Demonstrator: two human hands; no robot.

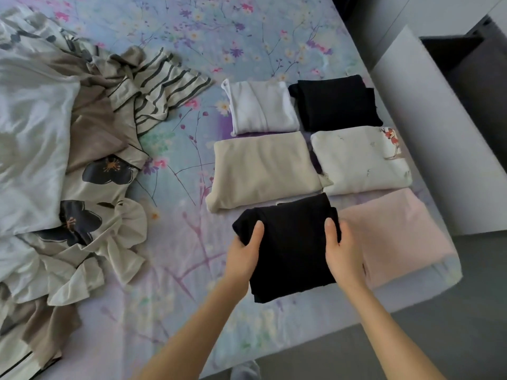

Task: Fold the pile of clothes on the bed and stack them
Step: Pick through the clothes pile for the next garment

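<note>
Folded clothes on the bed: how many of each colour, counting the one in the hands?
Black: 2, far black piece and held black piece
White piece: 1
Beige piece: 1
Cream printed piece: 1
Pink piece: 1
Total: 6

A folded black garment (290, 250) sits pinched between left grip (242, 256) and right grip (343, 250); pink garment (397, 237) folded just right, rumpled pile (55, 160) well left.
</note>
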